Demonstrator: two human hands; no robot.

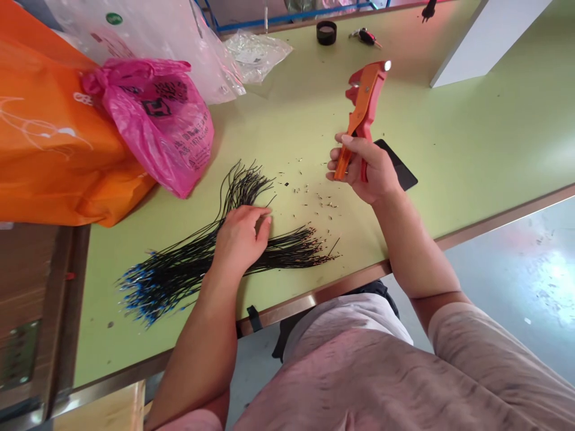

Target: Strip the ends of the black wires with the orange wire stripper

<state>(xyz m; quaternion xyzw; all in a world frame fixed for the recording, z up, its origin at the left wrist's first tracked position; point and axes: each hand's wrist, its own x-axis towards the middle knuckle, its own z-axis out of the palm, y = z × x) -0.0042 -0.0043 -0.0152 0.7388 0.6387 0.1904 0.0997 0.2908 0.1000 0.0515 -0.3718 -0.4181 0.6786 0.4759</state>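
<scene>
Black wires (179, 263) with blue ends at the left lie in a bundle on the green table, splitting into two fans toward the right. My left hand (241, 238) rests over the bundle where it splits, thumb and forefinger bent close to one wire end; whether it pinches that wire is too small to tell. My right hand (369, 166) is wrapped round the handles of an orange-red wire stripper (365, 99), raised above the table with its head pointing up and away. Small scraps (321, 200) are scattered between the wires and my right hand.
Orange (45, 137) and pink (166, 126) bags stand at the left, with clear plastic bags (258, 54) behind. A black ring (326, 33) and keys (367, 37) lie at the back. A dark flat device (399, 167) sits beyond my right wrist. A white panel (485, 42) rises at the right.
</scene>
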